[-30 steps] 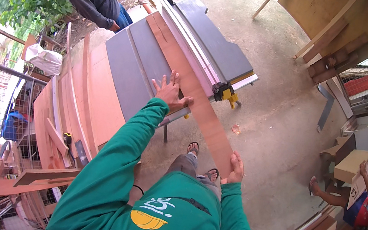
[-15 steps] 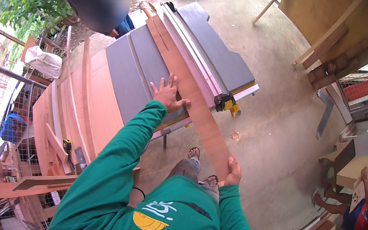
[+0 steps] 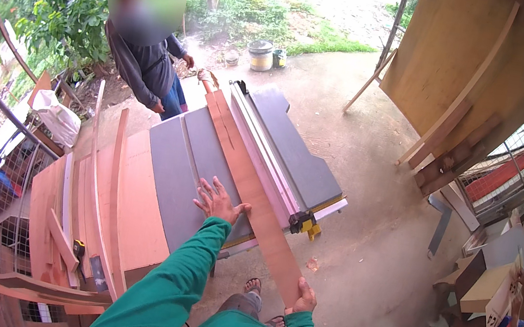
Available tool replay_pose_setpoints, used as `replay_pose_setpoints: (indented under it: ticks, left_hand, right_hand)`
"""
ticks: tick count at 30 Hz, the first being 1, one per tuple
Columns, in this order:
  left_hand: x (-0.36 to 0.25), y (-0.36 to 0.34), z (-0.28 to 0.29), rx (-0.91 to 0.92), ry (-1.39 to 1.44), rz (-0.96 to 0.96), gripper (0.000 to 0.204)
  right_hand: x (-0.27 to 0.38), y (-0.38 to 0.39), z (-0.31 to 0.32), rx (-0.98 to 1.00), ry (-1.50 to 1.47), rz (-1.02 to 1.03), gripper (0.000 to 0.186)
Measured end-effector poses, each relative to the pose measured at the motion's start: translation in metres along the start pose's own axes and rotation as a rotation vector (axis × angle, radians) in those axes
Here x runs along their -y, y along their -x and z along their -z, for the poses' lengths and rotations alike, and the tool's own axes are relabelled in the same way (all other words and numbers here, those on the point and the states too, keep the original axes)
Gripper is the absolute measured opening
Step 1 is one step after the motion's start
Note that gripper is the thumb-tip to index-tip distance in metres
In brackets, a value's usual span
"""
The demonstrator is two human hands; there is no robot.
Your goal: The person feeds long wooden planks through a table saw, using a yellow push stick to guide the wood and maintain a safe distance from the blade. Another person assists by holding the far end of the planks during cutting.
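Worker in green top [image 3: 189,269] grasps the nr end of a long brown board [image 3: 261,210] w/ R hand [image 3: 304,297], thumb on top; L hand [image 3: 219,203] grips nothing, fingers spread over gray tabletop [image 3: 167,151], thumb at board's L edge. Board lies lengthwise on the tabletop beside metal rail [image 3: 269,154], nr end jutting past table edge, dark slit [image 3: 232,133] toward far end. 2nd person [image 3: 142,74] in dk top stands beyond table, far L. Pinkish panels [image 3: 146,213] adjoin table's L side, w/ wood strips [image 3: 119,160] & tape measure [image 3: 79,247].
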State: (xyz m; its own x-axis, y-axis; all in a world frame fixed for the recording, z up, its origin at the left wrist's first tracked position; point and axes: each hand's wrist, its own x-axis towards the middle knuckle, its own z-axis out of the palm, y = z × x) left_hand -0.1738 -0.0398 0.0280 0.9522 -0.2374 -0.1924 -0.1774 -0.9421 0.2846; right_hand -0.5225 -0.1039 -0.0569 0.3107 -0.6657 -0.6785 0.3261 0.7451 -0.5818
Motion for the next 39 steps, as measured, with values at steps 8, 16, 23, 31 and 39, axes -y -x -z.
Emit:
replay_pose_setpoints:
  ticks: [8, 16, 23, 31, 39]
  left_hand:
    - [-0.022, -0.031, 0.018, 0.105, 0.047, 0.297, 0.16]
    - [-0.022, -0.071, 0.01, 0.101, 0.074, 0.362, 0.163]
    - [-0.01, -0.097, 0.008, 0.072, 0.069, 0.404, 0.157]
    - [0.016, -0.108, 0.007, -0.13, -0.082, 0.168, 0.144]
    - [-0.012, 0.043, -0.028, 0.274, -0.226, -0.665, 0.129]
  right_hand:
    - [-0.013, -0.02, -0.023, 0.05, 0.016, 0.012, 0.058]
    - [-0.03, -0.04, -0.037, 0.03, 0.019, -0.023, 0.043]
    - [-0.038, -0.05, -0.075, 0.026, -0.012, -0.031, 0.043]
    - [-0.058, -0.065, -0.101, 0.007, 0.026, 0.003, 0.106]
    - [-0.048, -0.071, -0.121, 0.047, -0.161, -0.079, 0.06]
